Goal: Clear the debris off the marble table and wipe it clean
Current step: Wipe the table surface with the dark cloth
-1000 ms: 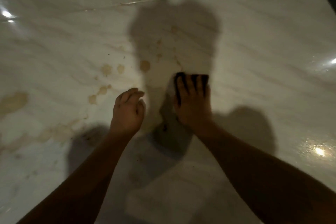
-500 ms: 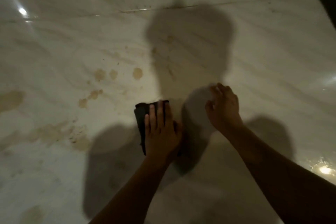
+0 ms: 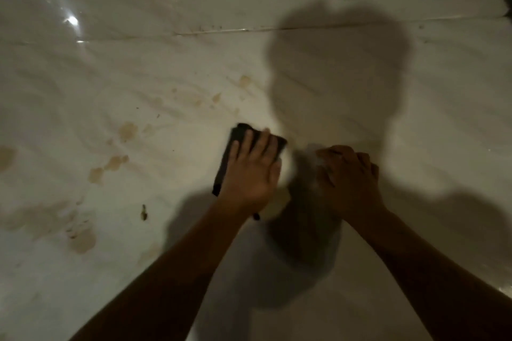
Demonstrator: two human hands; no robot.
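Fingers of the left hand lie straight and a little spread on a dark cloth. The palm presses the cloth flat on the table, and nothing is gripped. The cloth shows past the fingertips and along the left side of the hand, and one small dark corner comes out under the wrist. It lies near the middle of the view, on the marble.

Just to the right, close but apart from the left hand, is the right hand. Its knuckles are up and its fingers are curled down to the marble. At its fingertips there is a pale blurred patch, and I cannot tell if this hand holds something or only rests there. Both forearms come in from the bottom edge.

Left of the cloth the marble has brown stains: some small round ones near, and bigger smeared ones more to the left edge. A small dark crumb lies between the stains and the left forearm.

Behind the hands falls a big shadow of the person's head. A thin seam runs across the marble further back. Bright glints of light sit on the shiny surface at the upper left.
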